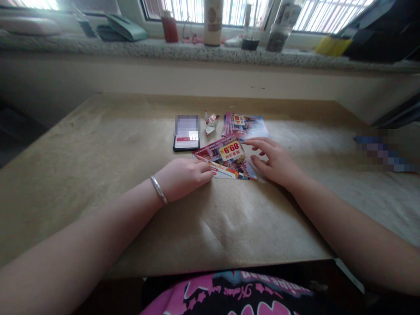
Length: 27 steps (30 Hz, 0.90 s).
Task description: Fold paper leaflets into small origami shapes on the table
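A glossy printed flyer [226, 157] in red and yellow lies folded on brown kraft paper [82, 188] that covers the table. My left hand [183, 179], with a silver bangle [158, 189] on its wrist, has closed fingers pressed on the flyer's near left edge. On its right side, my right hand [272, 162] rests with fingers spread, fingertips touching the flyer. Beyond them are a second flyer [244, 124], a small folded paper crane [211, 122], and a black smartphone [186, 133] with a blurred screen.
A granite windowsill [164, 51] runs along the far side, holding a tall bottle [213, 22], a red cup [169, 27], a glass jar [277, 33] and a green pouch [126, 28]. A blurred item [383, 151] lies at the right. A pink-and-black printed garment [229, 297] shows below.
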Available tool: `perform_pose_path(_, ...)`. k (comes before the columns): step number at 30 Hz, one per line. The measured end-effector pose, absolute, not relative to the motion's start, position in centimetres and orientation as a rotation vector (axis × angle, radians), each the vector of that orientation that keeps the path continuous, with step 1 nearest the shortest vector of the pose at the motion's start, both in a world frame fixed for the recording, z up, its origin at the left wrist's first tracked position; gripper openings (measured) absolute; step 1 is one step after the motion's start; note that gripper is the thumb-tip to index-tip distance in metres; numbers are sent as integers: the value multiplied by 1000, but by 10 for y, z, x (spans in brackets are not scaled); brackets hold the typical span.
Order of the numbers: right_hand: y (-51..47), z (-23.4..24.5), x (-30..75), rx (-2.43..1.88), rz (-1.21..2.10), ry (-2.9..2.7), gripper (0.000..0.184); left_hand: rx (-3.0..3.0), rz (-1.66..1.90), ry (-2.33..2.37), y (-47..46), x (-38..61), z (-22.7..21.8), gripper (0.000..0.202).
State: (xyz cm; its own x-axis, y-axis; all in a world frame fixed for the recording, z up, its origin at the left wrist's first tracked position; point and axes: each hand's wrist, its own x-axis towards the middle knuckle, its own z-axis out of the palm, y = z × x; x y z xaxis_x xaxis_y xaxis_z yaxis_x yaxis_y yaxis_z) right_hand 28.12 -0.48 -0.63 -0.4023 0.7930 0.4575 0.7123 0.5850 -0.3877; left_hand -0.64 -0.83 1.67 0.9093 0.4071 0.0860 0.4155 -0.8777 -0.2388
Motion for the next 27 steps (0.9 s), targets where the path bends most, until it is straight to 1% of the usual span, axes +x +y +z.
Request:
perform_pose_path(3, -5, -6, 280, -1177, 193, -2178, 46, -2842, -114, -553, -10, -3, 17, 21)
perform_pose_path(6, -6, -6, 278, -1169, 285, -2114, 46, -2848, -157, -545, -7, -2, 14, 22)
perform_pose_path(10, -8, -5, 276, -1194, 313, -2118, 37, -2828, -161, -531, -3, -4, 12, 23)
perform_pose_path(15, -8, -3, 275, -1185, 219, -2201, 17, -2757, -160, -585, -2, -7, 13, 27)
perform_pose_path(19, -7, -3, 276, -1178, 178, -2268, 16, -2744, -179, -648, -1, -8, 11, 28)
perform_pose_path(21, -7, -3, 276, -1232, 284, -2279, 18, -2748, -213, -666, -1, -8, 10, 28)
perform_pose_path(25, -7, -6, 278, -1433, 615, -2145, 24, -2749, -293, -710, 1, -8, 8, 27)
perform_pose_path(27, -7, -7, 278, -1489, 688, -2072, 25, -2759, -336, -736, 1, -8, 8, 27)
